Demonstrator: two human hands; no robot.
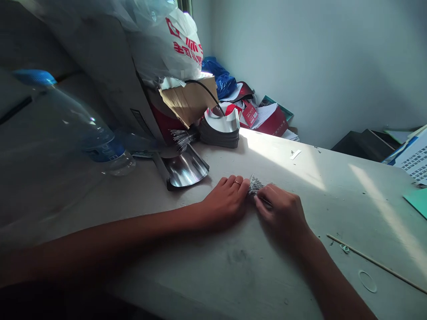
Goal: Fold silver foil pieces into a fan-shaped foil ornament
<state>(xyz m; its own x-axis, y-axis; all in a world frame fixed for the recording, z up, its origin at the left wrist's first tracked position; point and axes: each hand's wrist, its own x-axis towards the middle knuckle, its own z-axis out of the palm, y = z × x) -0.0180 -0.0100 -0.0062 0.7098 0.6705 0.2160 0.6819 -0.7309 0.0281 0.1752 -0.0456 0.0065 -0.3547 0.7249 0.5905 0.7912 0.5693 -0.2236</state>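
Note:
Near the middle of the white table, my left hand [228,199] is closed around a bundle of thin metal wires [255,184], whose splayed ends stick out between my two hands. A ring is on one finger. Just right of it, my right hand [283,205] pinches thin wire at the near side of the bundle, and a short dark piece shows by its fingertips. A second bundle of wires [182,138] lies farther back, beside curved shiny metal sheets [187,166] and a stack of curved pieces [220,129].
A plastic bottle [103,142] stands at the left beside a large box and a white plastic bag [167,44]. On the right lie a thin wooden stick [376,262], a rubber band [367,282] and a green sheet [416,202]. Papers and boxes are beyond the table's far edge.

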